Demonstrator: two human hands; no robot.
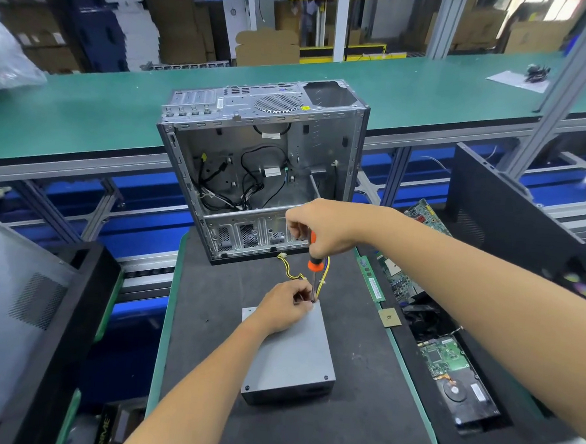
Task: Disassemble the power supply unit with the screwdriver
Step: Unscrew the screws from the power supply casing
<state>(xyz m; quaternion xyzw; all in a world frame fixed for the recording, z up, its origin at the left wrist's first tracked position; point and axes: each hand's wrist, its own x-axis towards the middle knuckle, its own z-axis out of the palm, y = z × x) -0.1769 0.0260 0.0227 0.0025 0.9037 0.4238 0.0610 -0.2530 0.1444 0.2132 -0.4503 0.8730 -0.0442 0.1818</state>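
A grey metal power supply unit (293, 355) lies flat on the dark work mat (358, 414), its yellow and black cables (293, 273) trailing toward the case. My right hand (322, 227) grips the orange-and-black handle of a screwdriver (313, 267) held upright, tip down at the unit's far right corner. My left hand (284, 307) rests on the unit's far edge, its fingertips pinching the screwdriver shaft near the tip. The screw itself is hidden by my fingers.
An open, emptied computer case (260, 165) stands just beyond the unit. A RAM stick (372, 281), CPU (389, 317), circuit boards and a hard drive (463, 393) lie in the bin at right. Case panels (22, 308) lean at left and right. A green conveyor (85, 113) runs behind.
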